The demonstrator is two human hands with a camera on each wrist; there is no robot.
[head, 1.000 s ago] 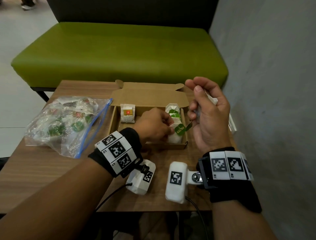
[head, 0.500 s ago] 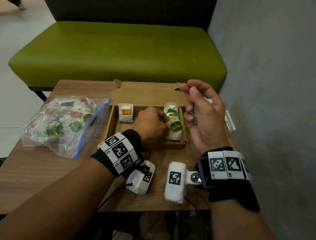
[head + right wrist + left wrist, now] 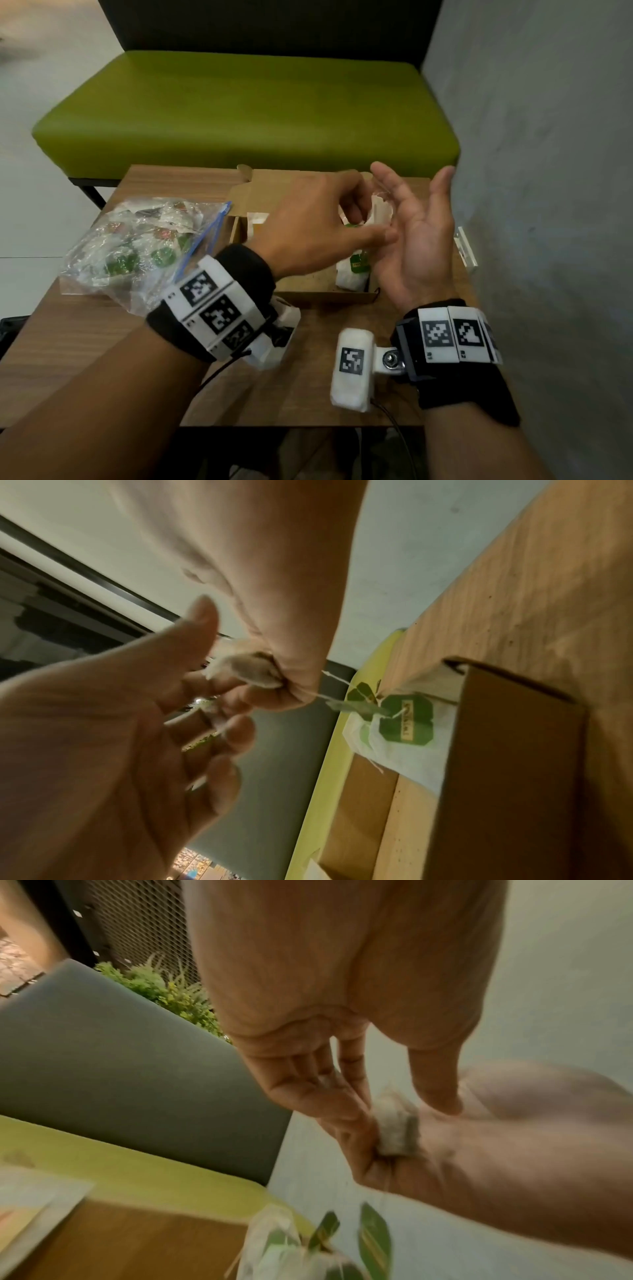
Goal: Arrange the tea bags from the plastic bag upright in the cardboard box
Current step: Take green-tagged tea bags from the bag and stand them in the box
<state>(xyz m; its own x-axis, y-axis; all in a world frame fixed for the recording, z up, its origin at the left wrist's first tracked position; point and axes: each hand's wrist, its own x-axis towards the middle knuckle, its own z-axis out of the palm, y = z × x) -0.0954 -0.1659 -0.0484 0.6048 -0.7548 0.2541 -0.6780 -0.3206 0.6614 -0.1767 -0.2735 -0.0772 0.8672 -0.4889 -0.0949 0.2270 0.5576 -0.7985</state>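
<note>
My left hand (image 3: 373,222) reaches across the cardboard box (image 3: 325,296) and pinches a white tea bag (image 3: 378,214) that lies against the palm of my right hand (image 3: 411,219). The right hand's fingers are spread and straight. In the left wrist view the tea bag (image 3: 397,1129) sits between thumb and fingers. In the right wrist view its string runs down to a green tag (image 3: 356,707). Tea bags with green tags (image 3: 352,277) stand at the box's right end, and one more (image 3: 257,219) at its left end. The plastic bag (image 3: 144,246) of tea bags lies left of the box.
The wooden table (image 3: 102,342) ends just beyond the box, with a green bench (image 3: 239,113) behind it. A grey wall (image 3: 548,171) runs close along the right side. A small white object (image 3: 466,250) lies at the table's right edge.
My left hand has lifted out of the box and moved right to the right hand, where it now pinches the tea bag. The right hand's fingers have uncurled and spread.
</note>
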